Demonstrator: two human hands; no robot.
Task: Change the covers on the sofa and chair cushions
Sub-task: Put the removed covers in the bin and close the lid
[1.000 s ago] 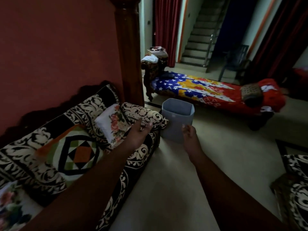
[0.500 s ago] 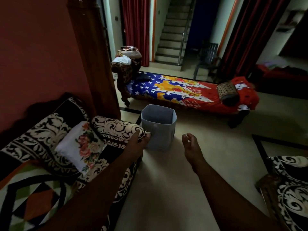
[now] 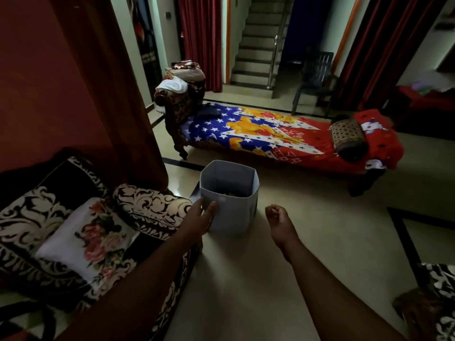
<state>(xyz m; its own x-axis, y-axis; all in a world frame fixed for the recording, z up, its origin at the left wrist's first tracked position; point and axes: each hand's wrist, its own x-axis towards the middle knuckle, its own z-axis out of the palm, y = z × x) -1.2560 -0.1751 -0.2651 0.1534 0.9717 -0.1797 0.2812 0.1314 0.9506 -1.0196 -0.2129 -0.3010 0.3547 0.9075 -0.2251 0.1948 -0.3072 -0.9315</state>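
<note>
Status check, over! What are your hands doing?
Left hand open, at grey bin. Right hand empty. Floral cushion untouched on sofa.

Two bare forearms, no sleeves

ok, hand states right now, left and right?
Left hand: open, fingers straight, at the near wall of the grey bin; contact cannot be told.
Right hand: open, fingers loosely curled, holding nothing.

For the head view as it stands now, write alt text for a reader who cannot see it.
A person's left hand reaches to a grey bin on the floor beside a black-and-white sofa holding a floral cushion; the right hand hangs loosely curled.
</note>
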